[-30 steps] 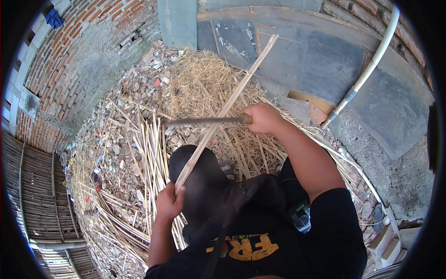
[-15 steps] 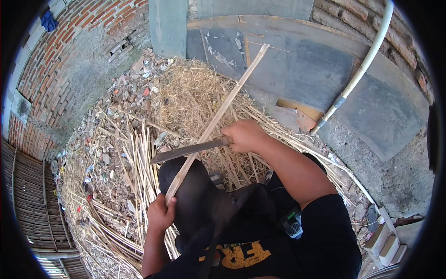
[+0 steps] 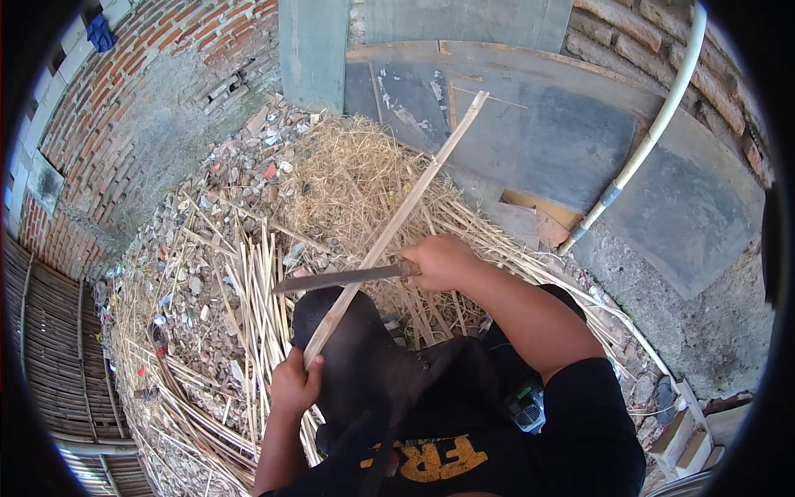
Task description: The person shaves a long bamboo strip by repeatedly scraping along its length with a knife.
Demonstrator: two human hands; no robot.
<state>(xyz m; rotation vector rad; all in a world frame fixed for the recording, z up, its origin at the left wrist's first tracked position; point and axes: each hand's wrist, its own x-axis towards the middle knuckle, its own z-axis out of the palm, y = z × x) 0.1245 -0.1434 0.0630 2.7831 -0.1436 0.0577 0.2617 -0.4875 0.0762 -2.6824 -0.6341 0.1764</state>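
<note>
I see a brick wall (image 3: 157, 74) curving round the left and a grey slab (image 3: 580, 132) ahead, with a heap of straw and shavings (image 3: 356, 182) between them and a spread of split bamboo strips (image 3: 248, 306) on the rubble. Over a dark-clothed knee runs the bamboo slat (image 3: 397, 219), its long axis slanting from lower left, near me, up to the far right toward the slab. My left hand (image 3: 294, 385) is clenched round its near end, probably to steady it. My right hand (image 3: 443, 261) grips the handle of a long knife (image 3: 339, 280), the blade lying crosswise on the slat, tip pointing left, apparently for paring.
</note>
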